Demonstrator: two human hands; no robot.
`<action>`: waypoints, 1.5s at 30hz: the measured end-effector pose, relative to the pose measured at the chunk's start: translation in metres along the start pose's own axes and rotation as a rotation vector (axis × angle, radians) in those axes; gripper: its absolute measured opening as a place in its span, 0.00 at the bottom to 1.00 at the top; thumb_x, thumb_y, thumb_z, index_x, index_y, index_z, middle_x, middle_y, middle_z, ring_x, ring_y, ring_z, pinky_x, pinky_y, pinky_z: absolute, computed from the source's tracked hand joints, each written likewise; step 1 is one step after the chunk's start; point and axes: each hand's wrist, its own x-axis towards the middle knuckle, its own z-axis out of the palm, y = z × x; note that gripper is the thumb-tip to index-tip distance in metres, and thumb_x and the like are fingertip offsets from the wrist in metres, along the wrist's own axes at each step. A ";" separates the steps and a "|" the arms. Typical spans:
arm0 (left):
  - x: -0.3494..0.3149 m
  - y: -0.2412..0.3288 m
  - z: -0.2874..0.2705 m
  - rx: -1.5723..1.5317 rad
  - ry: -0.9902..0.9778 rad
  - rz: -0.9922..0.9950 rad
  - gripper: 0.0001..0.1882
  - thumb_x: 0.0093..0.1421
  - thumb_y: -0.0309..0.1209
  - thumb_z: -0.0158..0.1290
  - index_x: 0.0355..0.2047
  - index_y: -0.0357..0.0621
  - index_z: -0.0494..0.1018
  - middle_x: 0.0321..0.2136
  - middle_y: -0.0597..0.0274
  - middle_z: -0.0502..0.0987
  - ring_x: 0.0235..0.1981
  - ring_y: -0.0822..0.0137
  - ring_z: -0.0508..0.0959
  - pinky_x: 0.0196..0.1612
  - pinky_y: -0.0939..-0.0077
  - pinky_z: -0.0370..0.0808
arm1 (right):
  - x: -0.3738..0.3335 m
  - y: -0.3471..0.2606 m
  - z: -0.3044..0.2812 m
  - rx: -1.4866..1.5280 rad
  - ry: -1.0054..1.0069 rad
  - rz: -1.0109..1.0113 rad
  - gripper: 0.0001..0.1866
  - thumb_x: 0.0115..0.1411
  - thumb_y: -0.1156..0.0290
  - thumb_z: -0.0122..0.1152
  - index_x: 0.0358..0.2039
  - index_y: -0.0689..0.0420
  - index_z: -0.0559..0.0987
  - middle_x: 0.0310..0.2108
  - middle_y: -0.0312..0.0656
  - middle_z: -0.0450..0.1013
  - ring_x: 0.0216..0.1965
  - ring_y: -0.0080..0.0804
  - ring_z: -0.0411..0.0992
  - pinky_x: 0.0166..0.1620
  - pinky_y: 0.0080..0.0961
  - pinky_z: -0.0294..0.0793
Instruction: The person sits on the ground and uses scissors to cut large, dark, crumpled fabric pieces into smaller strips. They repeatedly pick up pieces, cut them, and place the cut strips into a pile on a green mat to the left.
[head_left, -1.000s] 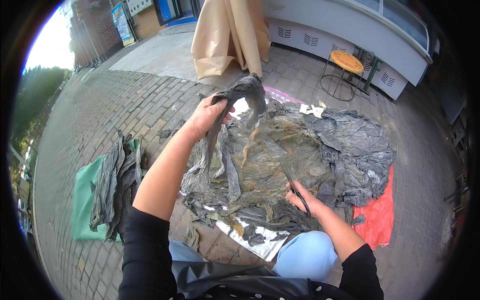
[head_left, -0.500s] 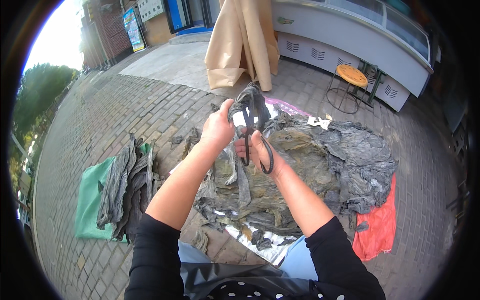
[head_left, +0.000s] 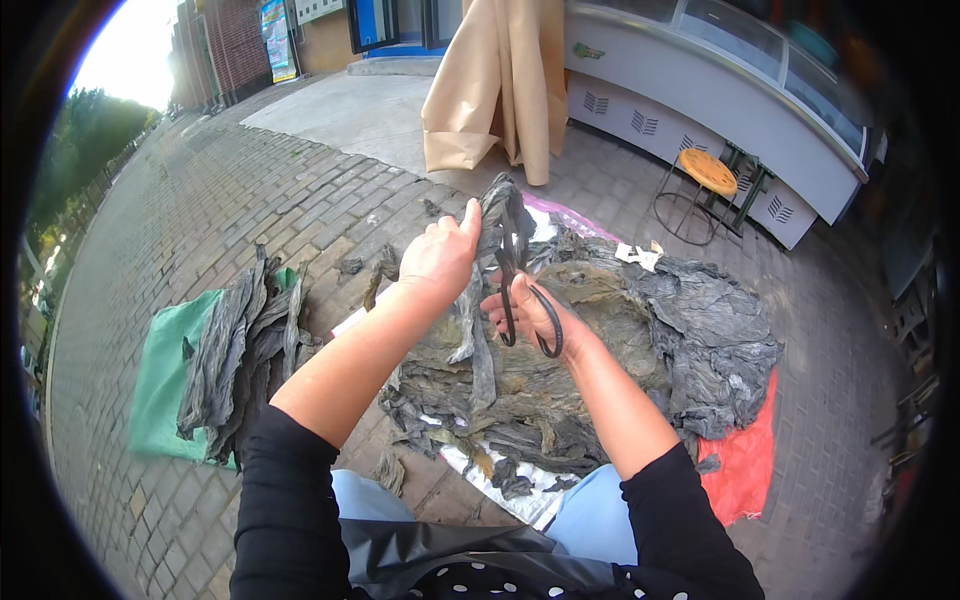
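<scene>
The left hand grasps a dark strip drooping rightward, while the right hand, lower, grips scissors pointing far toward it.

Scissors, tips indistinct against grey strip

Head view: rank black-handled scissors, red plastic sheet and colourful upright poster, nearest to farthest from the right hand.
1. Black-handled scissors: held in the right hand.
2. Red plastic sheet: lower right.
3. Colourful upright poster: upper left, background.
</scene>
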 end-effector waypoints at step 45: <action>0.039 -0.021 -0.042 -0.217 -0.120 0.032 0.30 0.49 0.19 0.48 0.56 0.41 0.62 0.44 0.47 0.72 0.47 0.49 0.74 0.49 0.60 0.71 | 0.011 -0.033 -0.007 0.287 -0.133 0.049 0.39 0.57 0.32 0.40 0.57 0.51 0.61 0.41 0.43 0.72 0.39 0.29 0.69 0.44 0.31 0.72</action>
